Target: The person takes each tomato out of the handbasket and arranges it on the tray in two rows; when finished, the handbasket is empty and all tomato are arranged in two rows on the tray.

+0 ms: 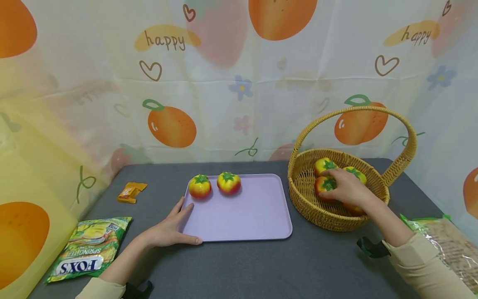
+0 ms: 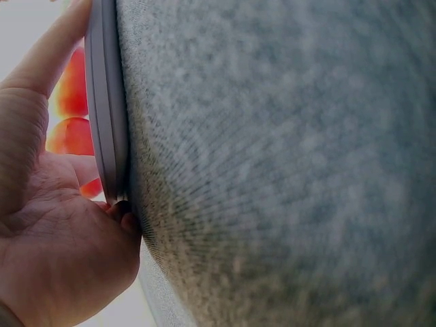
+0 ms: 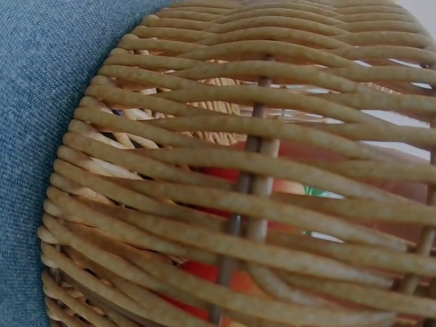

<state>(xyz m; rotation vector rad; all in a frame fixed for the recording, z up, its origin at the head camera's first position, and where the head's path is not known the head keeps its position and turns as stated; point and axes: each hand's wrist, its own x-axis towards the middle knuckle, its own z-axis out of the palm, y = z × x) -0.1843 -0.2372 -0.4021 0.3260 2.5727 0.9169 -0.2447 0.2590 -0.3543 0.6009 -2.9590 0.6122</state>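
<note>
My left hand holds the near left corner of a lilac tray, thumb along the front edge and fingers at the left edge. Two red-and-yellow fruits with green star-shaped tops, a left one and a right one, sit at the tray's back left. Inside the wicker basket, my right hand grips a similar fruit between thumb and fingers. Several more fruits lie around it, one yellow-topped fruit just behind. In the right wrist view, the basket's weave covers most of that hand.
The basket's tall handle arches over the right hand. A green FOX'S candy bag and a small orange packet lie at the left. A clear bag with brown contents lies beside the right forearm. A printed cloth hangs behind the grey table.
</note>
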